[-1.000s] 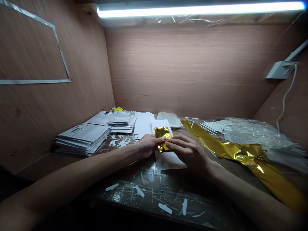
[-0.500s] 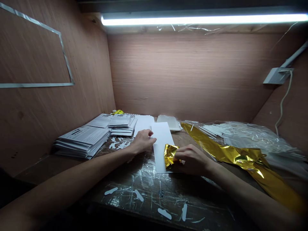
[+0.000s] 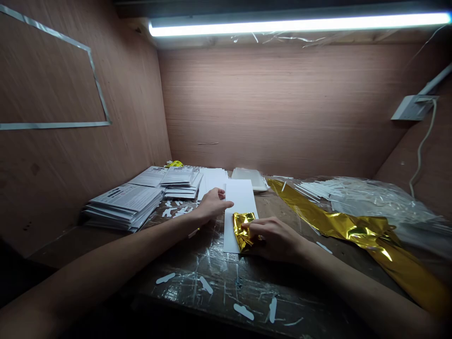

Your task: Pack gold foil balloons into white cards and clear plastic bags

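One gold foil packet (image 3: 242, 228) is held at its right side by the right hand (image 3: 271, 235), over the near part of the white card (image 3: 239, 195). The fingers of this hand are bent and laid over the foil, with the thumb mostly hidden; its forearm is slanted in from the near right. The left hand (image 3: 213, 205) is placed at the left edge of the white card, half open, thumb and forefinger parted; nothing is seen gripped in it, and whether the card is touched cannot be told. Its forearm is angled in from the near left.

Beyond the white card, slightly right, a shallow tray (image 3: 249, 180) is set; its contents cannot be made out. Well to the card's right, clear plastic (image 3: 374, 195) is bunched beside thin white sticks (image 3: 312, 189). Between these and the card, a long gold foil strip (image 3: 339, 223) is stretched diagonally. Left of the card, small white cutouts (image 3: 178, 209) are scattered, with printed card stacks (image 3: 123, 202) piled farther left.

Between the white card and the near edge of the table (image 3: 197, 263), a stretch of dark tabletop is exposed, dotted with four white tabs (image 3: 243, 311). The side wall (image 3: 130, 117) is met left of the stacks.
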`<state>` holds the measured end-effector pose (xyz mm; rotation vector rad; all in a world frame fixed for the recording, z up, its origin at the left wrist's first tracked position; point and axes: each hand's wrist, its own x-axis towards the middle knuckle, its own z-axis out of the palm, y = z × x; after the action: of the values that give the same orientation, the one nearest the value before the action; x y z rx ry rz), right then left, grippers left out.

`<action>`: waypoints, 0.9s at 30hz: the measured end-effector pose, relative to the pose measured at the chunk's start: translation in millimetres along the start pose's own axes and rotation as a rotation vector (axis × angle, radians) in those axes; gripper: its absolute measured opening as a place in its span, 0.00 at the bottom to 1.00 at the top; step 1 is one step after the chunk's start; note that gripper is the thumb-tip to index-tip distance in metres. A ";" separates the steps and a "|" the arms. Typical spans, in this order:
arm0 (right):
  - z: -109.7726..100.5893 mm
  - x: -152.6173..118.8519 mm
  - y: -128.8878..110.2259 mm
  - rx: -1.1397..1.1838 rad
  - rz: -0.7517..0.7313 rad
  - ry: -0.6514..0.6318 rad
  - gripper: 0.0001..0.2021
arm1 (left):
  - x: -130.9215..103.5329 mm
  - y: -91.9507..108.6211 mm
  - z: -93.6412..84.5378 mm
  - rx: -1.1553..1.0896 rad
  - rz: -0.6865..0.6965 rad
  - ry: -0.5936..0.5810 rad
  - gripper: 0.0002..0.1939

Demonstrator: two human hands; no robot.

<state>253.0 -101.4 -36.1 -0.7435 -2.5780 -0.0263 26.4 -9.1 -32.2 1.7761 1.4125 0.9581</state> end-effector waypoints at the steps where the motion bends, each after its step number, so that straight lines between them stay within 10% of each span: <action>1: 1.0 0.4 -0.9 -0.004 0.008 0.006 0.10 | 0.7 -0.8 0.7 -0.041 -0.021 -0.016 0.33; 6: 10.2 1.3 -3.6 -0.003 -0.002 0.062 0.11 | 4.4 -0.2 4.8 -0.179 -0.085 -0.155 0.40; 13: 11.4 0.1 -10.1 0.044 -0.063 0.054 0.09 | 8.6 7.9 4.7 -0.353 0.016 -0.386 0.10; 27: 4.0 -2.2 -17.6 0.121 -0.140 0.011 0.12 | 8.7 1.0 -23.6 -0.344 0.030 -0.559 0.15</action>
<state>244.0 -116.9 -38.9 -0.5171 -2.5903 0.0808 8.0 0.5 -18.1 1.6319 0.8164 0.6020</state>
